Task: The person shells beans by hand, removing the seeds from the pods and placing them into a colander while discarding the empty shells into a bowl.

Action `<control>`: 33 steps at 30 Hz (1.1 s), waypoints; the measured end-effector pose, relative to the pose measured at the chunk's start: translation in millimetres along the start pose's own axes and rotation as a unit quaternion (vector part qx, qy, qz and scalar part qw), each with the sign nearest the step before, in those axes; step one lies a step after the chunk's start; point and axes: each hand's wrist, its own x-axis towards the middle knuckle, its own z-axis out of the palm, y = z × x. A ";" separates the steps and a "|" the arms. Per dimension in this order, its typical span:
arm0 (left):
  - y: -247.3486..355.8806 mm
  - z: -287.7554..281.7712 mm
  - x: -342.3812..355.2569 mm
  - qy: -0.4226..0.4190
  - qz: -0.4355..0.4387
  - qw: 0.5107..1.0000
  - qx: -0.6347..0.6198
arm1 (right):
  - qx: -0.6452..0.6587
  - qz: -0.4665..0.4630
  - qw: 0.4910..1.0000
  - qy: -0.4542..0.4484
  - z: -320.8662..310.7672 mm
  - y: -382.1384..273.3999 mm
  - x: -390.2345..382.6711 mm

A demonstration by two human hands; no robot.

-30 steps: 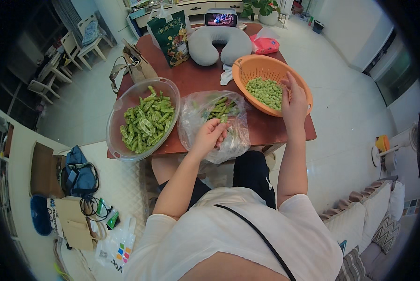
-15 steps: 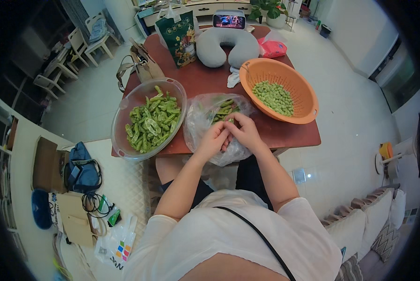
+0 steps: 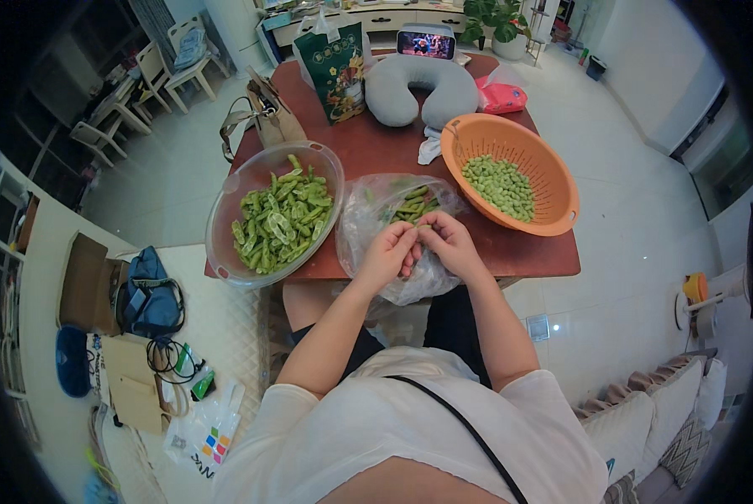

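Note:
My left hand and my right hand are close together with fingers pinched on a small green pod, partly hidden by them. Beneath them lies a crumpled clear plastic bag with whole green pods inside. To the left stands a translucent oval bowl heaped with green pods, several looking split. To the right sits an orange colander holding pale green shelled beans. All rest on the red-brown wooden table.
Along the table's far part are a grey neck pillow, a propped phone, a green bag, a beige handbag and a pink pack. At left are a blue bag and cables on a padded seat.
My right hand has left the colander and come down to meet my left hand over the plastic bag, with fingers now pinched beside it. The view has shifted slightly.

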 end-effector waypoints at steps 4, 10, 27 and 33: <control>-1.3 1.0 -1.8 0.004 -0.002 0.999 0.039 | 0.024 0.017 0.999 -0.018 0.4 -1.7 -1.2; -5.3 1.9 -0.5 0.016 -0.005 0.999 0.028 | 0.017 -0.004 1.000 -0.015 1.1 0.0 0.5; -7.5 6.5 -0.8 0.035 0.015 0.997 0.061 | -0.038 -0.060 0.996 0.047 8.2 1.8 2.5; -9.3 2.8 -0.2 0.034 0.029 0.999 0.027 | -0.182 -0.155 0.970 0.051 5.9 -9.1 1.3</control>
